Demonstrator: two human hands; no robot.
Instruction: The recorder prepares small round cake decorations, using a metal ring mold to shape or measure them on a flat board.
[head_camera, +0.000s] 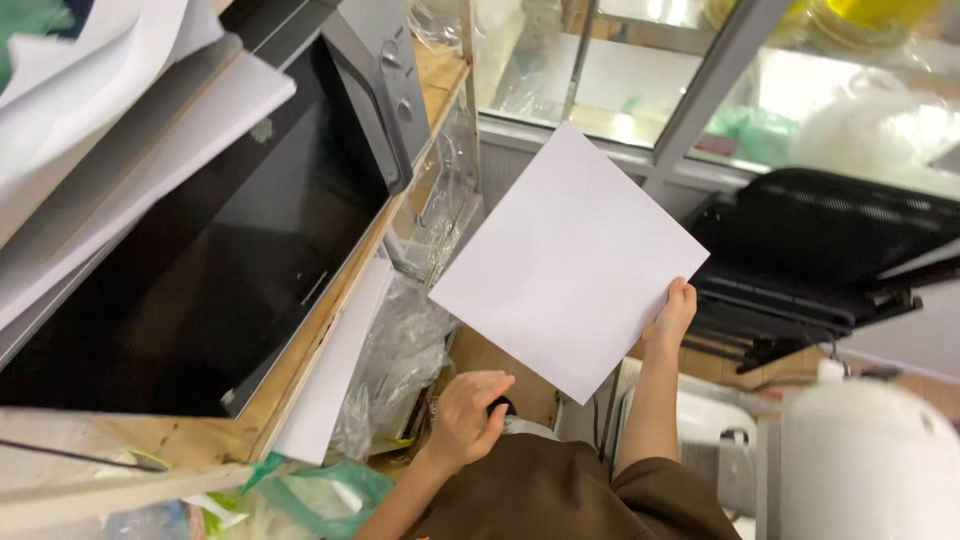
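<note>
In the right hand (672, 312): a blank white sheet of paper (568, 258), pinched at its lower right edge, thumb on the front, held up tilted like a diamond.
Left hand (468, 415): curled loosely near the lap, fingers bent over a small dark object (500, 406) too hidden to identify; whether it is truly gripped, I cannot tell.
Below the hands: brown clothing (560, 495).
Left of the sheet: crumpled clear plastic bags (405, 345) beside a wooden shelf (300, 350) bearing a dark-doored microwave oven (250, 230).
Behind the sheet: a glass cabinet (640, 70).
Right: a black mesh tray (810, 235); a white appliance (860, 460).
</note>
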